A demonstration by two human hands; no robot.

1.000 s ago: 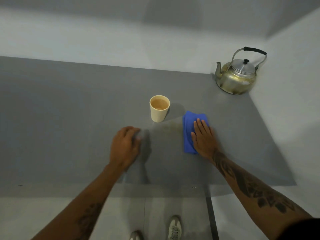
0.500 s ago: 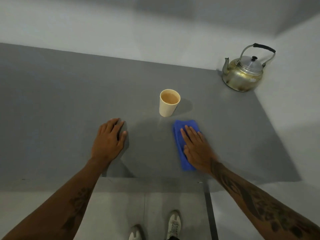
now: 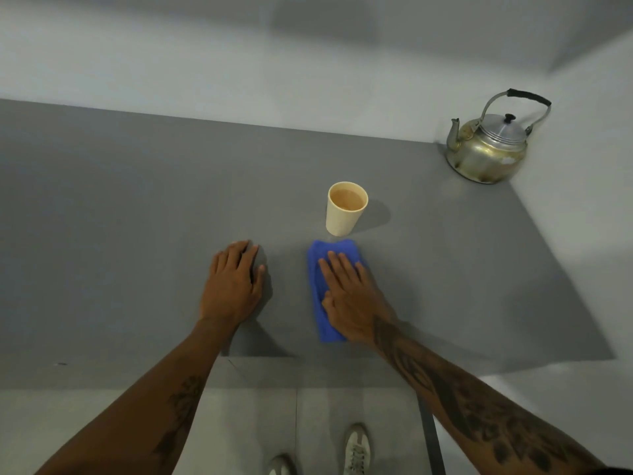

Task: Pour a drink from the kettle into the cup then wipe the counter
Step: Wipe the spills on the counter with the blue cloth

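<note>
**At the table's near edge: wiping under way**

On the grey table (image 3: 137, 207) our right hand (image 3: 349, 296) lies flat and open on the blue cloth (image 3: 320, 293); left hand (image 3: 233, 286) open, palm down, bracing. The cup (image 3: 346, 209) holds tan drink, so we judge pouring done. Kettle (image 3: 488, 150) sits in the far right corner. Next strokes must skirt the cup, just beyond the cloth.
</note>
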